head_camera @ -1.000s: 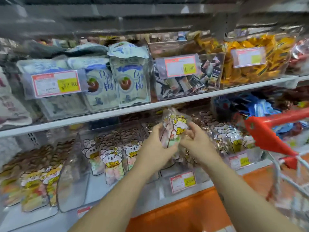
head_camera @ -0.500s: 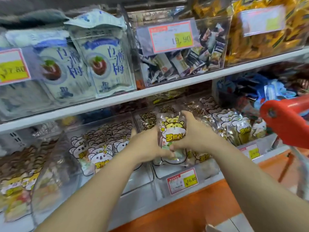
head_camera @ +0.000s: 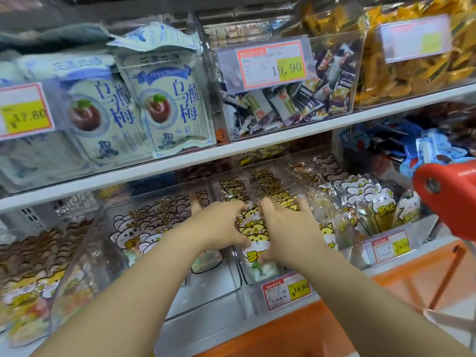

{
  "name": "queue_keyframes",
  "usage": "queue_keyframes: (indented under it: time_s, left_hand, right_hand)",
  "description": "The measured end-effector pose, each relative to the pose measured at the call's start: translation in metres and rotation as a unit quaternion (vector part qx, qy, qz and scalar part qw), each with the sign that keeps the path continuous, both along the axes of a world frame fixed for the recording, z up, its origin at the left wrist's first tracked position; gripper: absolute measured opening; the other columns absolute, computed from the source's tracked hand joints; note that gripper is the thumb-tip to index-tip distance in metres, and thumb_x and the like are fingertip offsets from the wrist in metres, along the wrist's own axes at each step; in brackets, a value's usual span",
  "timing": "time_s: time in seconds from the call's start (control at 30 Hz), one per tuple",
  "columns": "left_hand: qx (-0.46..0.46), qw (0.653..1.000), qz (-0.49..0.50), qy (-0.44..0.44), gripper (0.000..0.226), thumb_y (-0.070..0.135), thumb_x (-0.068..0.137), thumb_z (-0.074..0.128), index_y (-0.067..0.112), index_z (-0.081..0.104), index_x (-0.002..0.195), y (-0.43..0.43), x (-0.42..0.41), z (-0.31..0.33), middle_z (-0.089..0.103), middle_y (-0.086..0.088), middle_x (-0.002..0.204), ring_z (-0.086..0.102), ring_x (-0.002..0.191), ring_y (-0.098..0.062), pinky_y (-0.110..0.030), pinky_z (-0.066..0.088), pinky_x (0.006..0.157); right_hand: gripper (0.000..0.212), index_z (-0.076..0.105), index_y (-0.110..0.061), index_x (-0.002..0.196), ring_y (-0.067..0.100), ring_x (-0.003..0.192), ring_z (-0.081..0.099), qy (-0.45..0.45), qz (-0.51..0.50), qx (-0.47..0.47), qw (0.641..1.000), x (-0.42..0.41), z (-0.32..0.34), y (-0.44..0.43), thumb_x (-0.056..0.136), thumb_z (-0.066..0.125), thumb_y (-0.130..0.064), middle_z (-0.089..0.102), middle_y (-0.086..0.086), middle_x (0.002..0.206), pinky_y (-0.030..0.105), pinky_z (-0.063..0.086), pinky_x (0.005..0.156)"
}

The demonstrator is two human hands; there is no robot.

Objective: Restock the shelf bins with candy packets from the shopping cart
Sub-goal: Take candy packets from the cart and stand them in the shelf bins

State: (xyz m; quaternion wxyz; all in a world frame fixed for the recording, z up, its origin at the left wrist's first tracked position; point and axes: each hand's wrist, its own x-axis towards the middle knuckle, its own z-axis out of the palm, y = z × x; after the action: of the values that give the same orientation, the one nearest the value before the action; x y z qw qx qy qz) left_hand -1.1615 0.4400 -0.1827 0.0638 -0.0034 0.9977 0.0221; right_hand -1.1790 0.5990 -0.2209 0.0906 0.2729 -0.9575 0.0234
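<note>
The packet (head_camera: 255,244), previously held up before the shelf (head_camera: 154,171), has been lowered into the middle bin (head_camera: 253,302), where it is grasped by the left hand (head_camera: 219,226) and right hand (head_camera: 287,229); release remains pending.

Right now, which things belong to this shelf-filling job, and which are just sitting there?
In the job: left hand, right hand, the cat candy packets they hold, the clear bin under them, the red cart handle.
Just there: plum packets, bear packets, wrapped sweets, yellow snacks, blue packets.
</note>
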Motion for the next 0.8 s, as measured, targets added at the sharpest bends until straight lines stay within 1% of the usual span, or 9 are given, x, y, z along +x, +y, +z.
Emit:
queue_keyframes:
  time_s: [0.1,0.17,0.23,0.3,0.37,0.43,0.53,0.67,0.8]
  left_hand:
    - [-0.069,0.998,0.006,-0.007,0.055,0.055,0.081,0.071,0.027,0.056,0.125,0.008,-0.004,0.005,0.063,0.005,0.124,0.052,0.124,-0.022,-0.059,0.029,0.111]
    - [-0.124,0.992,0.007,-0.012,0.041,0.057,0.081,0.07,0.023,0.059,0.101,0.011,-0.009,0.008,0.065,0.005,0.103,0.056,0.112,-0.023,-0.064,0.024,0.11]
    - [-0.129,0.991,0.004,-0.032,0.05,0.058,0.078,0.074,0.023,0.062,0.11,0.012,-0.014,0.01,0.066,0.004,0.105,0.058,0.112,-0.025,-0.064,0.026,0.109]
    - [-0.07,0.996,0.001,-0.059,0.077,0.056,0.073,0.079,0.029,0.048,0.138,0.011,-0.018,0.01,0.062,0.003,0.127,0.054,0.122,-0.025,-0.055,0.036,0.107]
    - [-0.001,0.998,-0.022,-0.066,0.088,0.051,0.074,0.081,0.034,0.035,0.147,0.008,-0.017,0.009,0.055,0.005,0.139,0.052,0.126,-0.022,-0.045,0.04,0.106]
    - [0.016,0.997,-0.031,-0.07,0.086,0.048,0.077,0.08,0.035,0.034,0.148,0.007,-0.015,0.007,0.053,0.006,0.142,0.051,0.127,-0.02,-0.038,0.038,0.104]
    - [-0.065,0.994,-0.015,-0.088,0.078,0.055,0.078,0.076,0.03,0.043,0.144,0.014,-0.014,0.004,0.056,0.005,0.136,0.049,0.13,-0.023,-0.054,0.025,0.111]
    - [-0.129,0.987,-0.03,-0.095,0.082,0.058,0.072,0.079,0.021,0.047,0.136,0.035,-0.016,-0.006,0.06,0.002,0.133,0.056,0.124,-0.027,-0.061,0.022,0.111]
    - [-0.14,0.989,-0.021,-0.037,0.067,0.057,0.071,0.08,0.02,0.051,0.119,0.039,-0.011,-0.016,0.066,0.002,0.115,0.062,0.111,-0.024,-0.056,0.023,0.11]
  right_hand:
    - [0.101,0.023,-0.014,0.139,0.021,0.12,0.058,-0.011,-0.016,0.049,0.999,0.0,0.004,0.0,0.069,0.077,-0.063,0.045,0.0,0.146,0.054,0.009,0.12]
    - [0.098,0.021,-0.014,0.142,0.025,0.126,0.052,-0.008,-0.03,0.073,0.997,-0.001,0.005,0.001,0.073,0.079,-0.053,0.048,0.001,0.143,0.057,0.008,0.119]
    - [0.097,0.019,-0.015,0.146,0.029,0.133,0.045,-0.003,-0.048,0.087,0.995,-0.003,0.006,0.002,0.076,0.079,-0.045,0.052,0.003,0.139,0.058,0.005,0.118]
    - [0.101,0.015,-0.015,0.152,0.029,0.137,0.04,-0.007,-0.057,0.103,0.993,-0.004,0.006,0.003,0.079,0.077,-0.044,0.054,0.004,0.139,0.059,0.001,0.117]
    - [0.095,0.017,-0.017,0.153,0.029,0.136,0.041,-0.01,-0.052,0.121,0.991,-0.004,0.004,0.005,0.083,0.073,-0.046,0.06,0.003,0.133,0.061,-0.001,0.117]
    - [0.085,0.024,-0.02,0.15,0.03,0.134,0.044,-0.014,-0.045,0.129,0.991,-0.005,0.002,0.007,0.085,0.07,-0.049,0.064,0.003,0.125,0.061,0.0,0.118]
    - [0.071,0.037,-0.025,0.144,0.026,0.123,0.053,0.005,-0.043,0.137,0.99,-0.006,0.001,0.005,0.085,0.069,-0.05,0.068,0.0,0.108,0.057,0.003,0.119]
    - [0.031,0.06,-0.026,0.109,0.018,0.092,0.066,0.039,-0.042,0.131,0.99,-0.012,-0.001,-0.001,0.083,0.07,-0.038,0.057,-0.007,0.073,0.051,0.01,0.118]
    - [0.027,0.058,-0.028,0.099,0.018,0.086,0.066,0.04,-0.055,0.102,0.992,-0.016,-0.004,-0.003,0.079,0.07,-0.039,0.059,-0.006,0.073,0.046,0.018,0.114]
